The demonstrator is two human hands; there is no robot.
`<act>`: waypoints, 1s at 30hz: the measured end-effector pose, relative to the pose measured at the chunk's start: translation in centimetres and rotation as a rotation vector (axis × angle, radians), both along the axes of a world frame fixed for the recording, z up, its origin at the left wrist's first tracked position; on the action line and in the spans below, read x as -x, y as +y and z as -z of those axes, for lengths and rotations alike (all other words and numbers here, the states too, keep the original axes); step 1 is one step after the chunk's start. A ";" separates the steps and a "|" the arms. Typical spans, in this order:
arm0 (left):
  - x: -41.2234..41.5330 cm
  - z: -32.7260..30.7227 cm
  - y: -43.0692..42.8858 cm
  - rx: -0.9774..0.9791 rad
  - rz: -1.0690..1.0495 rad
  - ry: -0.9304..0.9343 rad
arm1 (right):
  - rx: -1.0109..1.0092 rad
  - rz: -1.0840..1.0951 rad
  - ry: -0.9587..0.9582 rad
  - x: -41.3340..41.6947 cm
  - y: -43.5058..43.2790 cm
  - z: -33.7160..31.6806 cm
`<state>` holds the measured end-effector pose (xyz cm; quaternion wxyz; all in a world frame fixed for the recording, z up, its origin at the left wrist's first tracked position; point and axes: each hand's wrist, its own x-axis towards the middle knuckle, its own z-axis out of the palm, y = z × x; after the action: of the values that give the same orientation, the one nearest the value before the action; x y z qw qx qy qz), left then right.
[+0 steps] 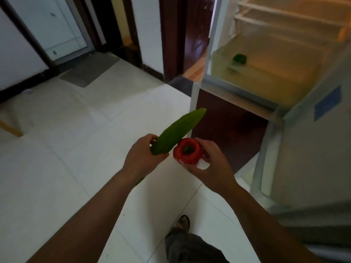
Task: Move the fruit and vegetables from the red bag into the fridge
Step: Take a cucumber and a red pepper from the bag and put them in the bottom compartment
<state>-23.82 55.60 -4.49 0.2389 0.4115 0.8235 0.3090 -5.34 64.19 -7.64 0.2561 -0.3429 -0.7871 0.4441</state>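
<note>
- Two hands are in my view, each closed around one piece of produce above the white tiled floor (57, 168).
- My left hand (141, 160) has its fingers (152, 138) wrapped round the lower part of a long green cucumber (176, 132); the cucumber slants up and to the right out of the grip, and a bit of its lower end shows under the wrist.
- My right hand (210, 164) has its fingers clamped on a red bell pepper (187, 151), stem side turned up toward me; the thumb lies beneath it and the fingertips curl over its far side.
- The pepper sits just beside the cucumber's lower half; I cannot tell whether they touch.
- Beyond the right fingers, up and to the right, the fridge (266, 73) stands open with its inside lit yellow.
- A small green item (239, 58), too blurred to name, rests on a lower shelf inside.
- The fridge door (313, 149) hangs open to the right of my right hand.
- Below both forearms I see a trouser leg and a shoe (183, 223) on the floor.
- Far to the left of the left fingers, a grey mat (89, 70) lies on the floor by a doorway.
</note>
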 end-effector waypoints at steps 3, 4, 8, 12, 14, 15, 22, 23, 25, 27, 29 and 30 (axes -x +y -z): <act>1.9 -1.0 5.5 -0.023 0.034 -0.048 | 0.006 0.063 0.010 2.0 4.4 -1.4; 2.4 -1.3 7.1 -0.038 0.036 -0.079 | -0.004 0.083 0.009 2.6 5.8 -1.9; 4.2 -1.9 12.6 -0.119 0.009 -0.185 | -0.027 0.153 -0.001 3.6 11.0 -3.2; 6.8 -2.2 18.4 -0.138 0.056 -0.227 | -0.025 0.280 -0.045 3.5 17.0 -4.4; 8.3 -2.0 22.0 -0.134 0.098 -0.255 | -0.047 0.354 -0.050 3.5 20.4 -4.8; 8.9 -1.9 24.0 -0.132 0.123 -0.264 | -0.062 0.396 -0.043 3.5 21.9 -5.0; 11.8 -2.0 37.9 -0.126 0.323 -0.275 | -0.061 0.718 -0.011 5.0 30.3 -4.7; 12.2 -2.2 39.4 -0.116 0.356 -0.271 | -0.041 0.750 -0.008 5.5 31.1 -4.6; 13.1 -2.4 42.5 -0.097 0.415 -0.254 | 0.008 0.812 0.028 6.3 32.6 -4.7; 13.4 -2.5 45.3 -0.079 0.468 -0.249 | 0.045 0.857 0.076 7.1 34.1 -4.7; 13.2 -2.4 47.5 -0.062 0.513 -0.255 | 0.060 0.900 0.110 7.4 35.2 -4.6; 13.1 -2.2 48.3 -0.058 0.530 -0.248 | 0.060 0.919 0.114 7.4 35.7 -4.6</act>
<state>-36.89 103.87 -2.26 0.3980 0.5782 0.6426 0.3072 -12.79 99.91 -3.02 0.4591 -0.6387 -0.5249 0.3252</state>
